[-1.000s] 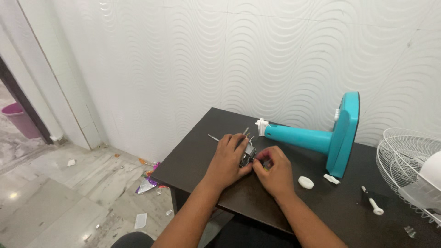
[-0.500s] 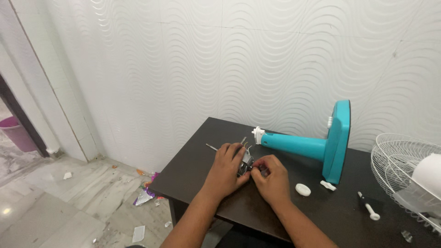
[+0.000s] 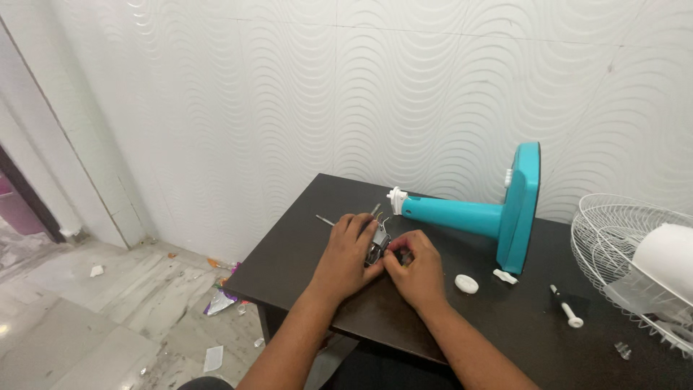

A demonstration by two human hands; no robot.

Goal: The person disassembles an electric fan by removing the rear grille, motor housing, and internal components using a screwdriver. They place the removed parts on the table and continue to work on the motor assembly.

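My left hand [image 3: 345,254] is wrapped over a small metal fan motor [image 3: 376,244] on the dark table [image 3: 303,238]. A thin shaft [image 3: 323,219] sticks out past its far left side. My right hand [image 3: 413,269] pinches at the motor's right end with thumb and fingers, and what it pinches is hidden. Just beyond the hands, a teal fan stand [image 3: 491,214] lies on its side, with its white neck fitting [image 3: 395,199] toward the motor.
A white round cap [image 3: 466,284], a small white clip [image 3: 504,276] and a white-handled pin [image 3: 567,308] lie right of my hands. A white wire fan guard [image 3: 622,245] with a white housing [image 3: 665,254] stands at the far right. Paper scraps litter the floor [image 3: 108,318] on the left.
Both hands stay on the motor, with only small finger movement. The view has shifted, so everything sits slightly left and higher.
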